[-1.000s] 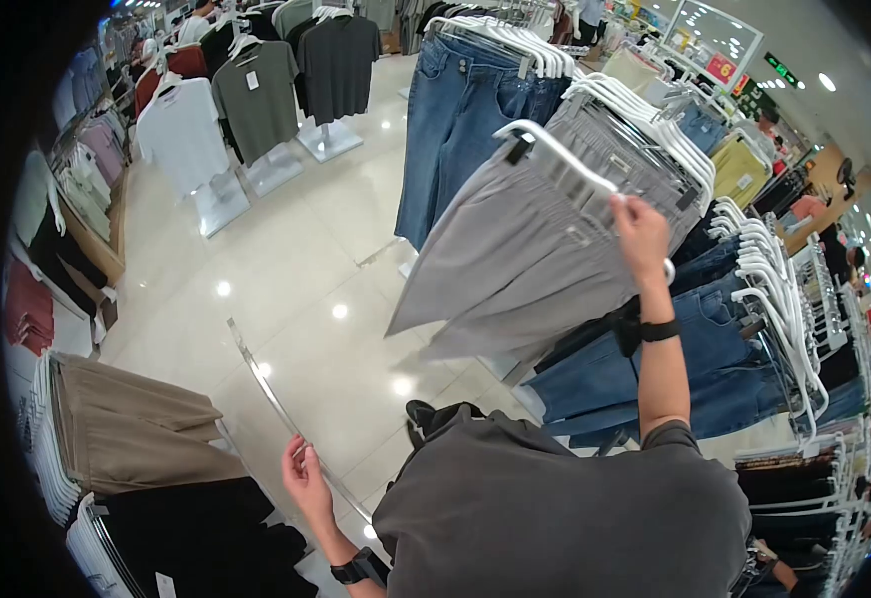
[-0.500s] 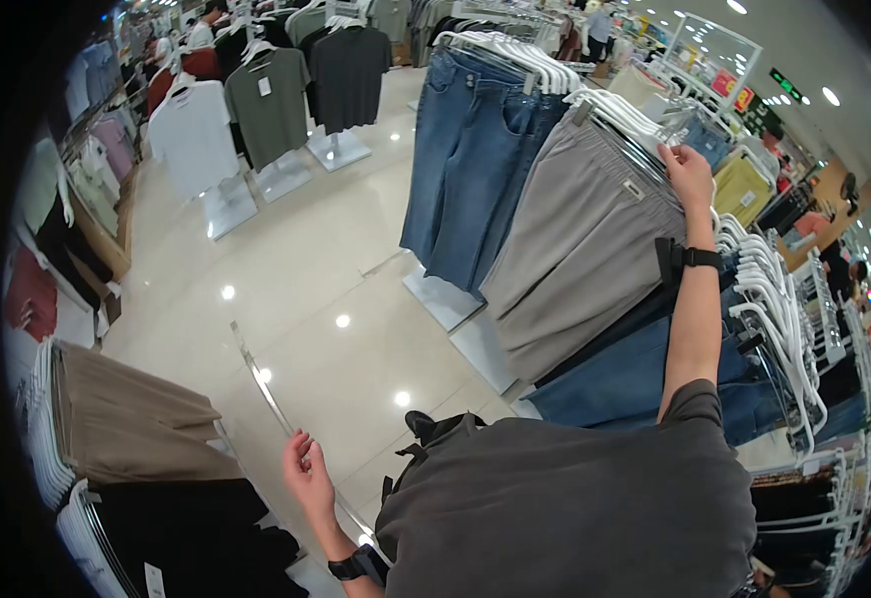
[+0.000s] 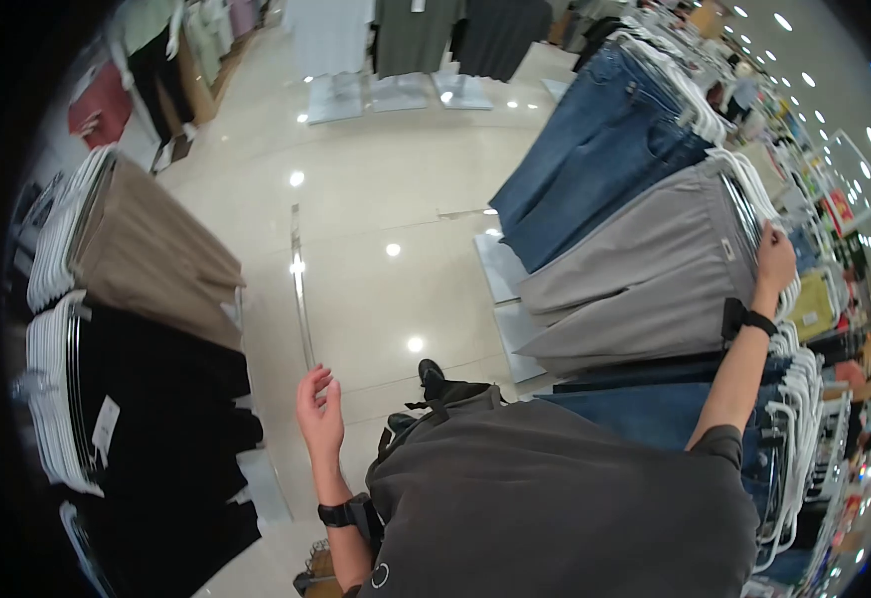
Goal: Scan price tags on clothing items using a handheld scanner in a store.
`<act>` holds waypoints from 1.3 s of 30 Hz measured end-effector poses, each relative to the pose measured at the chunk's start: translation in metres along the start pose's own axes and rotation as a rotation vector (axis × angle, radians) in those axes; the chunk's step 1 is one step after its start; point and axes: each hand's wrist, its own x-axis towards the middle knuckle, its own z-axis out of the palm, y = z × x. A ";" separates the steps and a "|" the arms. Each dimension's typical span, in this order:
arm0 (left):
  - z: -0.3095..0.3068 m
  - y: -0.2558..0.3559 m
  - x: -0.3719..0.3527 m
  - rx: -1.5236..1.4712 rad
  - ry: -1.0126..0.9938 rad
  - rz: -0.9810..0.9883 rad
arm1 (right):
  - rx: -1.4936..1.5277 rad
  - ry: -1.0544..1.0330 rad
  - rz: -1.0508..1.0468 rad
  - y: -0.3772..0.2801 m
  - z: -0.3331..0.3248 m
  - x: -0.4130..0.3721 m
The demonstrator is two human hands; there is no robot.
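My right hand (image 3: 776, 261) is at the waistband end of grey trousers (image 3: 645, 264), which hang from a white clip hanger (image 3: 744, 184). Its fingers are closed at the hanger's near end, and part of the grip is hidden from me. Well away from any garment, my left hand (image 3: 321, 411) hangs over the floor, fingers loosely bent and apart, holding nothing. Blue jeans (image 3: 605, 140) hang just beyond the grey trousers. More dark blue jeans (image 3: 635, 414) hang on the near side, below my right forearm.
To my left, brown trousers (image 3: 151, 244) and black trousers (image 3: 161, 389) hang on racks. A metal floor strip (image 3: 299, 289) runs along the shiny tiles. Ahead stand T-shirts (image 3: 411, 35) on white display bases (image 3: 396, 92). White hangers (image 3: 799, 399) crowd the right side.
My view has turned right and tilted down, so the racks on the left show more fully. My right hand stays at the grey trousers' hanger. The left hand remains free, its fingers now more spread.
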 end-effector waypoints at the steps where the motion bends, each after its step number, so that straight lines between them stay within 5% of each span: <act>1: -0.001 0.002 -0.001 0.012 0.003 0.013 | -0.042 0.021 0.029 -0.003 -0.004 -0.002; 8: -0.014 0.010 -0.005 0.065 0.046 0.104 | -0.124 0.204 -0.103 0.025 0.024 0.003; 14: -0.035 0.005 -0.020 0.082 0.094 0.103 | -0.262 0.105 -0.062 0.020 0.031 0.001; 17: -0.050 0.004 -0.032 0.099 0.156 0.086 | -0.280 0.302 -0.082 0.014 0.037 -0.002; 20: -0.063 0.000 -0.048 0.103 0.228 0.048 | -0.153 0.494 0.047 -0.062 0.020 -0.058; 24: -0.082 -0.010 -0.070 0.092 0.343 -0.029 | 0.586 0.018 -0.387 -0.168 0.117 -0.161; 26: -0.091 -0.013 -0.081 0.113 0.402 -0.049 | 0.838 -0.440 -0.585 -0.250 0.102 -0.239; 31: -0.123 -0.004 -0.105 0.199 0.536 -0.109 | 0.873 -1.190 -1.040 -0.413 0.096 -0.361; 34: -0.137 -0.003 -0.117 0.218 0.641 -0.171 | 0.684 -1.383 -1.457 -0.497 0.059 -0.415; 39: -0.156 0.008 -0.131 0.261 0.858 -0.245 | 0.636 -1.351 -1.833 -0.611 -0.015 -0.501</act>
